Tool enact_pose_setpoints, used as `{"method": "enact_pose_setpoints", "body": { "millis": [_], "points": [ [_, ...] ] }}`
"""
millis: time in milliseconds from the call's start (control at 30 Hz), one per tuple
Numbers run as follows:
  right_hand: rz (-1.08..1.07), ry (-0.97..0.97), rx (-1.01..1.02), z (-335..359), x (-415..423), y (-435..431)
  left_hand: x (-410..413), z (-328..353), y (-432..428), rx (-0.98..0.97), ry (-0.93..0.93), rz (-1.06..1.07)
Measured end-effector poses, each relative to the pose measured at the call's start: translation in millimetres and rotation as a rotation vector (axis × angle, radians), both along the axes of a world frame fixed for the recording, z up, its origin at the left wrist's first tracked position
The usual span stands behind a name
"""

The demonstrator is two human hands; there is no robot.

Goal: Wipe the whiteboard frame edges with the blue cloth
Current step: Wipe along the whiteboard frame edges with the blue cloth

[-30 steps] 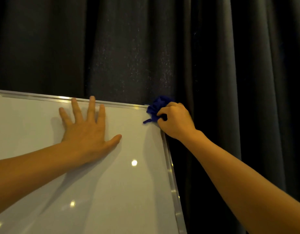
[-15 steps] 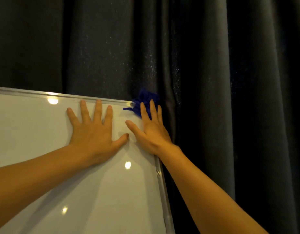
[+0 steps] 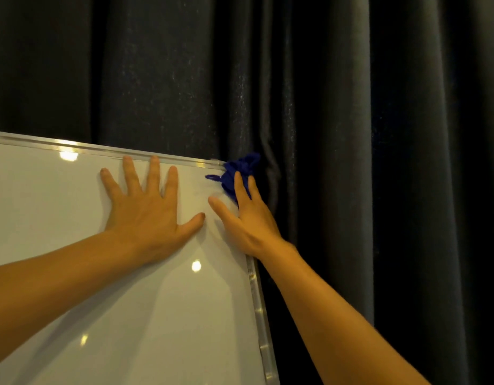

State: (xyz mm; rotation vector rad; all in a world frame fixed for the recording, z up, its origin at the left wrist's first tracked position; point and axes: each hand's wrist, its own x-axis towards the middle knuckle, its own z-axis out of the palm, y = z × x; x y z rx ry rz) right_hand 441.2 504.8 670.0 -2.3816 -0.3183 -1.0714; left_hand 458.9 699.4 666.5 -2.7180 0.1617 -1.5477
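With fingers stretched flat, the right hand (image 3: 247, 218) presses the blue cloth (image 3: 237, 173) against the whiteboard frame (image 3: 184, 162) at its top corner. Just beside it, the left hand (image 3: 148, 209) lies open, palm down on the whiteboard (image 3: 129, 315).

The whiteboard (image 3: 129, 315) is cut off by the left and bottom edges. The right hand (image 3: 247, 218) hides the lower part of the blue cloth (image 3: 237, 172) and a piece of the frame (image 3: 258, 307) at the corner. Both forearms leave the picture.
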Motion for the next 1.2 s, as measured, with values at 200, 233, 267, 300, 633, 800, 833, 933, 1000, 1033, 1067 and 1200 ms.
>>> {"method": "enact_pose_setpoints", "body": {
  "millis": [200, 233, 267, 300, 633, 800, 833, 933, 1000, 1033, 1067, 1200],
  "points": [
    [0.066, -0.201, 0.076, -41.8, -20.3, -12.7, -6.2, 1.3, 0.4, -0.005, 0.004, -0.003],
    [0.085, -0.270, 0.134, -33.6, -19.0, -11.6, -7.1, -0.1, -1.3, -0.001, -0.001, 0.001],
    [0.098, -0.307, 0.194, -22.6, -15.7, -8.0, -10.1, -0.9, -2.8, 0.000, 0.000, 0.000],
    [0.095, -0.321, 0.234, -8.9, -12.5, -3.0, -11.6, -0.5, -4.2, -0.007, 0.003, -0.007],
    [-0.015, 0.112, 0.088, -102.2, -27.9, 7.2, -4.7, -54.7, -8.0, 0.062, 0.079, -0.051],
    [-0.064, -0.001, 0.149, -168.3, -66.9, 13.3, -5.7, -41.5, -20.3, 0.240, -0.019, -0.212],
    [-0.086, -0.019, 0.135, -172.6, -65.9, 12.4, -2.9, -37.0, -19.8, 0.260, -0.058, -0.202],
    [-0.080, -0.007, 0.174, -156.8, -63.7, 12.1, -3.3, -26.1, -15.1, 0.272, -0.102, -0.210],
    [-0.139, 0.062, 0.238, -140.4, -60.3, 17.3, -8.6, -30.9, -15.4, 0.326, -0.074, -0.208],
    [-0.169, 0.086, 0.262, -133.8, -58.8, 19.5, -10.5, -35.7, -16.8, 0.360, -0.068, -0.214],
    [-0.213, 0.099, 0.267, -130.4, -57.2, 21.4, -10.6, -40.6, -18.7, 0.388, -0.076, -0.220],
    [-0.509, 0.060, 0.246, -165.2, -67.3, 39.0, -13.5, -54.5, -16.3, 0.444, -0.099, -0.300]
  ]
}}
